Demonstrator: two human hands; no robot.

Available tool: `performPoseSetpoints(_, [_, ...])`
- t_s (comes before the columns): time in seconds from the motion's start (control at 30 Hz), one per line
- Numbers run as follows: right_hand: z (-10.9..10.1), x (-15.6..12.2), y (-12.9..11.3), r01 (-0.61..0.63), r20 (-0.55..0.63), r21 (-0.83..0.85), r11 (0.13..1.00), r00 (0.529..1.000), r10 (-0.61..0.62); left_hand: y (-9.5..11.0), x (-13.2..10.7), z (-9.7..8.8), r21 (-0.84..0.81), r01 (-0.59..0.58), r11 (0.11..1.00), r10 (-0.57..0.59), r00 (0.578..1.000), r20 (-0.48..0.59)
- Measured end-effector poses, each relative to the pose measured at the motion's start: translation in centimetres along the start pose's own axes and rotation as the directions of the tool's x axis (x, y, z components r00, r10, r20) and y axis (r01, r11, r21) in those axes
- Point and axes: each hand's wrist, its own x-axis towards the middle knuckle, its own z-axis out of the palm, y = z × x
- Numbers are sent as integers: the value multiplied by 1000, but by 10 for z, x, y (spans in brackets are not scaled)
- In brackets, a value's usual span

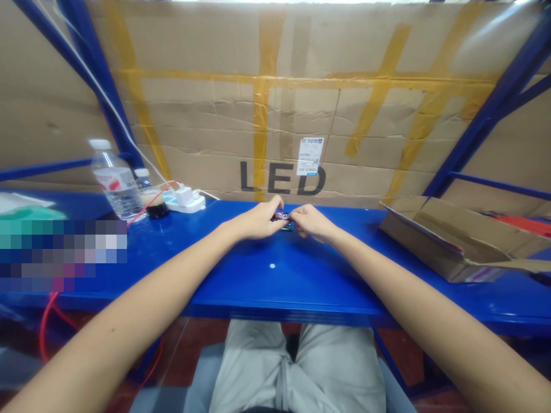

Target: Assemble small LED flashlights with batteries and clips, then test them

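Observation:
Near the back of the blue table (241, 281), both hands meet in front of me. My left hand (260, 219) is closed, with thumb and fingers around a small dark, shiny object (282, 216) with a pinkish glint. Its kind is too small to tell. My right hand (313, 222) is closed in a pinch at the right end of that object; what its fingertips hold is hidden. Just below the object shows a small greenish piece (287, 228), and I cannot tell whether it lies on the table or is part of what is held.
An open cardboard box (430, 252) stands at the right. A water bottle (114, 180), a small bottle of dark liquid (152, 198) and a white power strip (187, 199) with cables are at the back left. Large taped cardboard (206, 126) walls off the back.

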Motion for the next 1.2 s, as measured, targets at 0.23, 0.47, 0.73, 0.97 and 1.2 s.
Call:
performPoseSetpoints(0.23, [-3,1,-1,87,8,-306,948,996,-89,2,2,-10,11,-26,1000,27,999,-29])
performPoseSetpoints(0.47, [-3,1,-4,242,50,-659,712,959,-280,-5,5,-9,195,-224,955,236,971,-40])
performPoseSetpoints(0.73, [-2,-8,-10,231,108,-859,456,954,-279,-13,6,-10,308,-252,917,277,960,-42])
performPoseSetpoints(0.97, [-4,-6,-9,237,98,-831,504,953,-287,-12,6,-10,290,-229,929,261,962,-78])
performPoseSetpoints(1.2, [-11,3,3,243,78,-301,922,970,-230,-10,8,-11,-106,-19,994,-8,967,-256])
